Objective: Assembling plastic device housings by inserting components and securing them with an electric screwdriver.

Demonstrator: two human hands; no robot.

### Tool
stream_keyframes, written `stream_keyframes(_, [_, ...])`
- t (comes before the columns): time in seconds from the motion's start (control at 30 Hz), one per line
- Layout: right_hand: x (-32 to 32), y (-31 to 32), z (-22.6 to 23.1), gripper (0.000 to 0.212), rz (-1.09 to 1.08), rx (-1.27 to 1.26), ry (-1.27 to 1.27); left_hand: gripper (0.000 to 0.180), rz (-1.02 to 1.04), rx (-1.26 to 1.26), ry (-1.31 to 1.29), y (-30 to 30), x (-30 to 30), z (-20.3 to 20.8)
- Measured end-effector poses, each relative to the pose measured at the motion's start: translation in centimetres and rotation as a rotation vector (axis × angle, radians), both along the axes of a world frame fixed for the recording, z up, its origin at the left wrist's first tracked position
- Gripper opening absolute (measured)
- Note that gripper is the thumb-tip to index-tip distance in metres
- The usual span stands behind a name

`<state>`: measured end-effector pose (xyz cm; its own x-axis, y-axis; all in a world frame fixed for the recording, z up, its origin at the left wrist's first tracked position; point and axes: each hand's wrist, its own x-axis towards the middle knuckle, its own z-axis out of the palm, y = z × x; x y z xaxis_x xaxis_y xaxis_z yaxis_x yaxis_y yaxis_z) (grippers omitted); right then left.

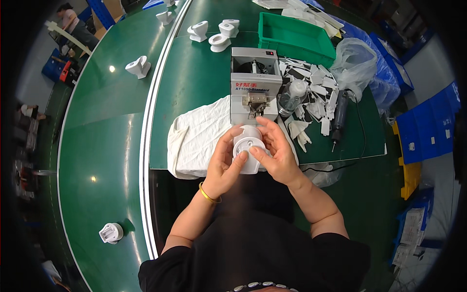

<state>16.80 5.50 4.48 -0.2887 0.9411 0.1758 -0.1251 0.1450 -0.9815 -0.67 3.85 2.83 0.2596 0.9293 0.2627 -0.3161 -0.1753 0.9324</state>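
In front of my chest, both hands hold a small white plastic toilet model [250,168], its flat underside with recesses turned up toward me. My left hand [224,163] wraps its left side, with the thumb pressed on the underside. On the other side, the fingers of my right hand [278,155] curve around it and that thumb presses near the centre. Just beyond my fingertips stands a grey screw feeder [255,82]. A white cloth [199,137] lies beneath and to the left of my hands.
Similar toilet models stand on the bench [220,43] and the green belt [107,155] at left. A green bin [296,41], clear bottle [291,100], scattered white strips [318,92], corded electric screwdriver [341,114] and plastic bag [357,63] occupy the right. Another person [75,27] stands far left.
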Motion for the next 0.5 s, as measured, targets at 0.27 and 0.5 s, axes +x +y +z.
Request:
stream_keyframes(0.27, [1.9,0.0,-0.6,0.075,0.01,-0.097,0.045,0.081,-0.029,-0.081,-0.015,0.1,1.0,-0.1])
stream_keyframes(0.5, [8.8,2.6,-1.2,0.066,-0.068,-0.091,0.014,0.107,-0.005,0.108,0.432,0.1,1.4,-2.3])
